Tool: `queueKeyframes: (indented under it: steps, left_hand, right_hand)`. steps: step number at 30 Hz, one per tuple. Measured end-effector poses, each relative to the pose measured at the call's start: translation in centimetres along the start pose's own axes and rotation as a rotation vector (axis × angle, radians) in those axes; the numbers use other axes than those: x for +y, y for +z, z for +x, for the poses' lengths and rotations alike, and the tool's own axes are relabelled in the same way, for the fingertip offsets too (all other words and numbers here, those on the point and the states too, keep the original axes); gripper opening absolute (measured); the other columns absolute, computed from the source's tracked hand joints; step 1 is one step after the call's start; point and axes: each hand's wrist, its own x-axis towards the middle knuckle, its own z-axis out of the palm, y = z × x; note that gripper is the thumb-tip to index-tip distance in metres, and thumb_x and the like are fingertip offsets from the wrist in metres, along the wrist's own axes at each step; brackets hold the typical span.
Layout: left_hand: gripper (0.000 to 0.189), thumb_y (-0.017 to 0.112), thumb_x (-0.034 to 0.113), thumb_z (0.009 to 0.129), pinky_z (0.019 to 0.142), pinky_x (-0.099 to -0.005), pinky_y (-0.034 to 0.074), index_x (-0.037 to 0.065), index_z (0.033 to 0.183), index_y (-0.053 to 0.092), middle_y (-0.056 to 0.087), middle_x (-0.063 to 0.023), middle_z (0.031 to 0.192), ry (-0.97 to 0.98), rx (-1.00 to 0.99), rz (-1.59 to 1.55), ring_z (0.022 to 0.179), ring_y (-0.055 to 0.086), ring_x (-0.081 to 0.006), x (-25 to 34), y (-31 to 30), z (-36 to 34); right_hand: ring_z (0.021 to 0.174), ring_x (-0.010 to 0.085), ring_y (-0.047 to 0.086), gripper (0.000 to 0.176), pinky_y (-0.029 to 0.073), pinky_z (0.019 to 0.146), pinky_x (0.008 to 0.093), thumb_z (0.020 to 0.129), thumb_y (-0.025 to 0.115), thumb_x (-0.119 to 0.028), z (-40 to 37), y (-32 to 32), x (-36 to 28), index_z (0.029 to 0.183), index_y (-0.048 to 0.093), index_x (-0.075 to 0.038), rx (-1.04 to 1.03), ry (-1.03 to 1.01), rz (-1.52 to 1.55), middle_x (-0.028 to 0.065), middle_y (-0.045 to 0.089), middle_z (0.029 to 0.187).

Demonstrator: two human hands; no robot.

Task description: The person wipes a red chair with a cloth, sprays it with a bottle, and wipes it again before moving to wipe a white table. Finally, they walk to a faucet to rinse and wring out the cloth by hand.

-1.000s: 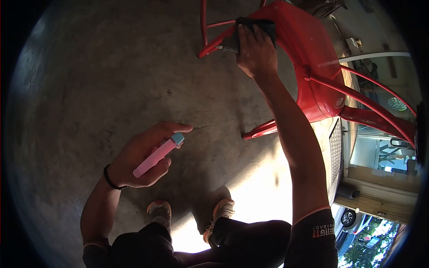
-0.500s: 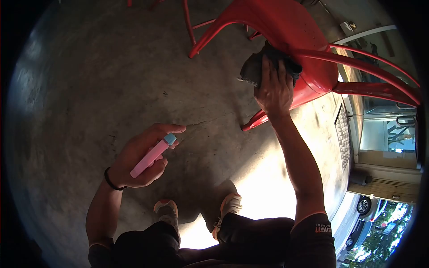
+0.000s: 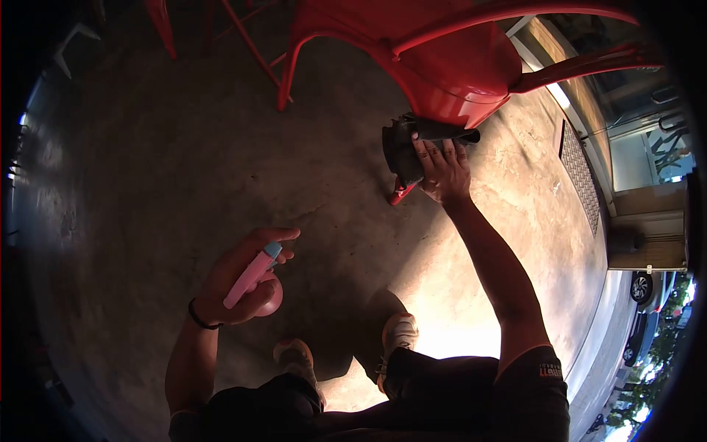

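Observation:
My right hand point(image 3: 442, 172) presses a dark cloth point(image 3: 403, 152) against the lower edge of a red metal chair point(image 3: 442, 66), close to one of its legs. My left hand point(image 3: 243, 283) is held low over the concrete floor and grips a pink spray bottle point(image 3: 252, 276) with a light blue nozzle, index finger resting over the top. A black band sits on my left wrist. The two hands are well apart.
Concrete floor point(image 3: 147, 184) with a thin crack runs under everything. More red chair legs point(image 3: 158, 22) stand at the top left. A floor grate point(image 3: 582, 177) and a doorway lie to the right, with parked cars beyond. My shoes point(image 3: 398, 331) are below.
My right hand slid the cloth from the chair's upper edge down to its lower rim. The view swung, so the chair sits higher in frame. My left hand kept the bottle, shifting slightly lower.

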Motion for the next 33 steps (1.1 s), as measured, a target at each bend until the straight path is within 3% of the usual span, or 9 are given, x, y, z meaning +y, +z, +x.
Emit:
queueKeyframes:
  steps: [6, 9, 12, 18, 23, 31, 33]
  left_hand:
    - [0.053, 0.059, 0.007, 0.079, 0.096, -0.0366, 0.05, 0.002, 0.131, 0.053, 0.052, -0.0134, 0.141, 0.01, 0.005, -0.021, 0.114, 0.06, -0.0207, -1.1, 0.1, 0.3]
    - [0.052, 0.059, 0.006, 0.079, 0.096, -0.0365, 0.05, 0.003, 0.13, 0.053, 0.051, -0.0142, 0.142, 0.019, 0.02, -0.025, 0.114, 0.06, -0.0211, -1.6, 0.1, 0.2]
    - [0.051, 0.06, 0.006, 0.079, 0.096, -0.0364, 0.05, 0.003, 0.129, 0.053, 0.052, -0.0146, 0.141, 0.026, 0.026, -0.011, 0.114, 0.06, -0.0213, -2.3, 0.1, -0.4]
    - [0.051, 0.06, 0.008, 0.079, 0.095, -0.036, 0.051, 0.004, 0.13, 0.054, 0.053, -0.0145, 0.14, 0.014, 0.045, -0.004, 0.111, 0.062, -0.0216, -1.6, 0.0, -0.6]
    - [0.057, 0.06, 0.009, 0.079, 0.095, -0.0362, 0.051, 0.004, 0.135, 0.051, 0.054, -0.0129, 0.138, 0.044, 0.054, 0.021, 0.11, 0.061, -0.0204, -1.0, -0.5, -1.3]
    - [0.055, 0.06, 0.005, 0.08, 0.093, -0.0342, 0.052, 0.005, 0.135, 0.052, 0.053, -0.0105, 0.138, 0.032, 0.055, -0.018, 0.109, 0.061, -0.0184, -1.1, -1.6, -2.0]
    - [0.051, 0.06, 0.006, 0.082, 0.089, -0.0325, 0.052, 0.005, 0.132, 0.053, 0.054, -0.0105, 0.137, 0.114, 0.086, -0.044, 0.107, 0.061, -0.0173, -1.8, -1.8, -2.0]
  right_hand:
    - [0.127, 0.0278, 0.053, 0.062, 0.041, 0.104, 0.0454, 0.075, 0.054, -0.019, 9.6, -4.8, -1.0, 0.136, 0.058, -0.018, 0.134, 0.177, -0.066, 0.0003, 0.059, 0.134]
    - [0.13, 0.0309, 0.051, 0.062, 0.042, 0.104, 0.0462, 0.073, 0.055, -0.017, 13.4, -6.5, -1.0, 0.135, 0.058, -0.012, 0.241, 0.152, -0.053, 0.0027, 0.058, 0.137]
    - [0.132, 0.0321, 0.049, 0.061, 0.043, 0.103, 0.0457, 0.074, 0.055, -0.017, 14.0, -6.7, -0.6, 0.134, 0.058, -0.008, 0.236, 0.132, -0.034, 0.0038, 0.056, 0.139]
    - [0.137, 0.0255, 0.047, 0.057, 0.046, 0.099, 0.0412, 0.082, 0.052, -0.016, 9.8, -5.0, -0.5, 0.138, 0.056, -0.011, 0.14, 0.009, -0.114, 0.0003, 0.054, 0.142]
    - [0.134, 0.0247, 0.051, 0.053, 0.049, 0.091, 0.0372, 0.086, 0.049, -0.018, 5.9, -3.7, -0.2, 0.138, 0.058, -0.014, 0.093, -0.014, -0.133, -0.0019, 0.06, 0.135]
    - [0.13, 0.0273, 0.054, 0.052, 0.049, 0.093, 0.0357, 0.085, 0.05, -0.017, 11.1, -2.3, -1.6, 0.136, 0.057, -0.006, 0.15, -0.116, -0.191, 0.0052, 0.061, 0.132]
    - [0.126, 0.0282, 0.057, 0.051, 0.05, 0.092, 0.0349, 0.085, 0.051, -0.016, 13.1, -1.8, -2.2, 0.133, 0.058, -0.002, 0.113, -0.155, -0.177, 0.0085, 0.061, 0.13]
